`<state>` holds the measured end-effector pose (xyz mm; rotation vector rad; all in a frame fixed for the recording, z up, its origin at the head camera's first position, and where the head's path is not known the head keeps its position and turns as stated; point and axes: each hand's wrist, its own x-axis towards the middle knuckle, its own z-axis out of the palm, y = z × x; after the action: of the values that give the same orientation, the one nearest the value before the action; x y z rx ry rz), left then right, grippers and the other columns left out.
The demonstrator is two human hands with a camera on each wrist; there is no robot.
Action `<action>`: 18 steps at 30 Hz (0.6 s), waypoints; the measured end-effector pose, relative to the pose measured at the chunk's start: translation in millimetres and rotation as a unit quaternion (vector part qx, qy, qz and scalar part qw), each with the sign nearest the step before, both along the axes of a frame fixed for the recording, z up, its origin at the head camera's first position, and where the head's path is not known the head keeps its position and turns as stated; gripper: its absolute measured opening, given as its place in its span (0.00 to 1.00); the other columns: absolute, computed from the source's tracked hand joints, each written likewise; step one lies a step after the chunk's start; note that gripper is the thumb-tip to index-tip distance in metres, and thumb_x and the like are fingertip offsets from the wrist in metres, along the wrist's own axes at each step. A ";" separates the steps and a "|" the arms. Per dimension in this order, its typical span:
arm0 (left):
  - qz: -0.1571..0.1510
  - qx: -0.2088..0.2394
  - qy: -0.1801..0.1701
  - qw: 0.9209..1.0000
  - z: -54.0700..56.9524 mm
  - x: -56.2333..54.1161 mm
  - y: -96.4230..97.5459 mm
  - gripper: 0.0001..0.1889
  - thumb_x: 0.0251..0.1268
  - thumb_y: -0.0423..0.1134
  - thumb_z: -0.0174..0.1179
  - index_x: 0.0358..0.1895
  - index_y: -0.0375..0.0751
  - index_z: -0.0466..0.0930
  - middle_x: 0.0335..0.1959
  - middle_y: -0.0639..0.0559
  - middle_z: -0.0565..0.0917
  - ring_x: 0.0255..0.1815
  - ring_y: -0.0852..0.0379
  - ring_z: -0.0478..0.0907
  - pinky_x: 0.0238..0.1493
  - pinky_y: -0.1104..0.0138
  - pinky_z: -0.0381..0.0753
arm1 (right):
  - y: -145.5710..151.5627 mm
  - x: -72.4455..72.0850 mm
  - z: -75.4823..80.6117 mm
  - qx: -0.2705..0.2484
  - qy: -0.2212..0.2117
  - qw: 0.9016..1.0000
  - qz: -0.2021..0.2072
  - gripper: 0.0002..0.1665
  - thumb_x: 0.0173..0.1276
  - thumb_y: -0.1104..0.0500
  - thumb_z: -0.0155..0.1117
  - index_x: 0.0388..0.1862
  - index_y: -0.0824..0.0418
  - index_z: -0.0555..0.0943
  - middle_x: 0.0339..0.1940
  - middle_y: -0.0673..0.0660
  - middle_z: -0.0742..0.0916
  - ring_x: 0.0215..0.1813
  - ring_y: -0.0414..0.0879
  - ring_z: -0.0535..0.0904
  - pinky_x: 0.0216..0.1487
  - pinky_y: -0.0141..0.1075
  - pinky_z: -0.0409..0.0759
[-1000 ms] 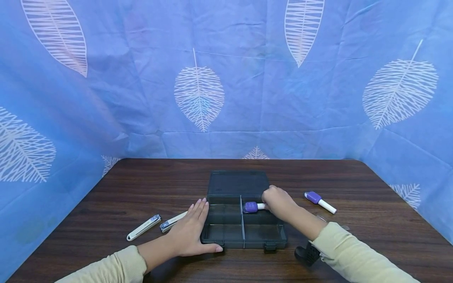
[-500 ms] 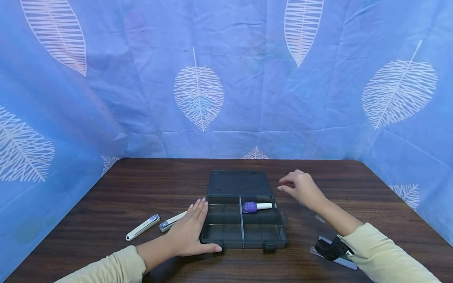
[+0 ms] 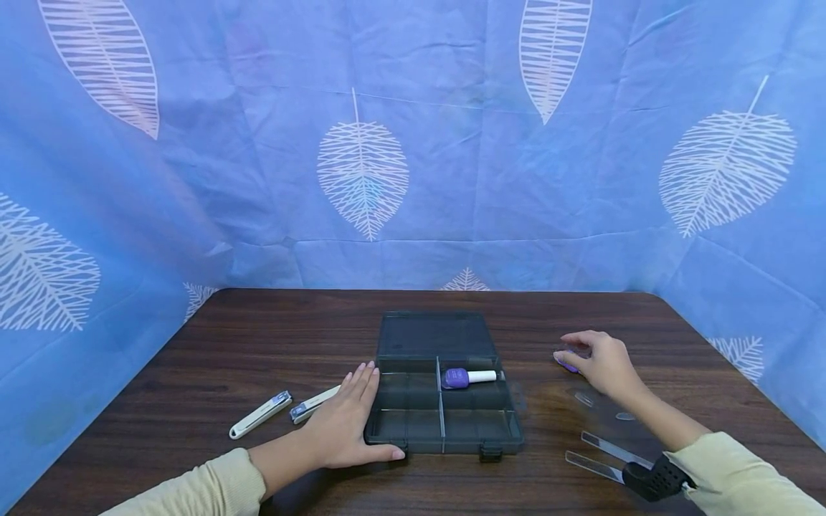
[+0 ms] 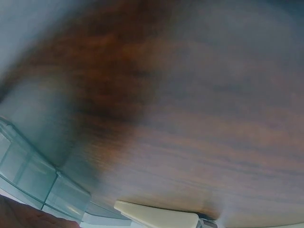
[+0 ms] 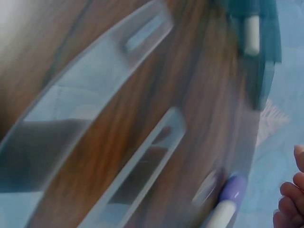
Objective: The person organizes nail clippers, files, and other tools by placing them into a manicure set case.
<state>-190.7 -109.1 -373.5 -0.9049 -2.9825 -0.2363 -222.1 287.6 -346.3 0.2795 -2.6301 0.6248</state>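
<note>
Apparently reaching for a glossy purple, white-capped bottle [image 5: 232, 191] at frame right with right grip [image 3: 603, 362] parted, left grip [image 3: 344, 424] outstretched; best pinch it next.

Head: set back and above, looking forward and down, wide enough for the worktop [image 3: 290, 326] to its far edge and the leaf-print cloth [image 3: 452, 179] behind.
Left wrist: low and very near the worktop, the divided box [image 4: 35, 168] at lower left, a nail clipper [image 4: 156, 215] at the bottom.
Right wrist: tilted, close over two clear strips [image 5: 85, 99], facing the leaf-print cloth at its right.
Head and left wrist share: divided box, nail clipper.
Head and right wrist share: divided box, clear strips, purple bottle [image 5: 232, 189].
</note>
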 end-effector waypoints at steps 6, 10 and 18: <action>-0.001 0.001 -0.002 1.000 -0.5 -0.3 1.0 0.60 0.46 0.78 0.48 0.71 0.30 0.49 0.74 0.37 0.51 0.75 0.44 0.49 0.71 0.54 0.55 | 22.6 8.2 -9.4 -0.001 -0.023 0.999 -0.027 0.20 0.57 0.60 0.68 0.44 0.74 0.80 0.41 0.73 0.84 0.37 0.61 0.80 0.32 0.48 0.78; 0.000 0.002 -0.006 1.000 -0.9 -0.5 0.8 0.60 0.46 0.78 0.48 0.72 0.31 0.48 0.74 0.37 0.51 0.75 0.44 0.49 0.71 0.53 0.55 | 31.9 14.7 -16.1 0.000 -0.041 0.998 -0.041 0.21 0.58 0.59 0.67 0.45 0.75 0.79 0.41 0.73 0.83 0.41 0.66 0.79 0.37 0.53 0.78; 0.001 0.009 -0.005 1.000 0.9 -0.6 0.2 0.60 0.46 0.77 0.49 0.71 0.30 0.48 0.74 0.36 0.51 0.75 0.44 0.49 0.71 0.53 0.56 | 44.3 13.8 -28.5 0.013 -0.099 0.992 -0.073 0.25 0.58 0.57 0.67 0.46 0.78 0.78 0.39 0.74 0.83 0.37 0.63 0.80 0.32 0.47 0.77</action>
<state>-191.4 -108.9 -372.5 -0.9003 -2.9860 -0.2686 -208.3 331.9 -374.8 0.0324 -2.8172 0.5969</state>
